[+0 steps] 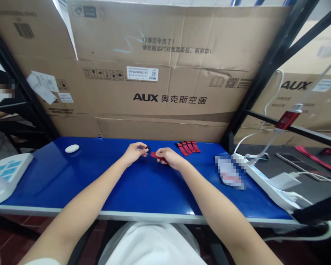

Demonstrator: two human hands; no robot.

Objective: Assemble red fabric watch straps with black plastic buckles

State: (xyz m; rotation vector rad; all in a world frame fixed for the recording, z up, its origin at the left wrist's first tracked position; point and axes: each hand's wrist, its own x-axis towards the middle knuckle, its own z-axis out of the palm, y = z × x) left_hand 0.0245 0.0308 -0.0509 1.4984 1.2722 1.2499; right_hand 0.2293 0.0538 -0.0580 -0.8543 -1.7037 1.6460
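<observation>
Above the middle of the blue table, my left hand (137,153) is closed on a small black piece (148,148); its exact kind is too small to make out. Just to its right, my right hand (168,157) pinches a short red strap (153,154), whose left end sticks out toward the black piece. A narrow gap shows between the two. Part of the strap is hidden by my right fingers. Behind my right hand lie several red straps with black ends (188,147), fanned side by side on the table.
A tall cardboard box (165,81) stands along the back of the blue table (154,191). At left are a white oval object (72,148) and a white device (11,173). On the right lie a blurred packet (230,172), a white power strip (267,184) with cables, and a phone (300,165).
</observation>
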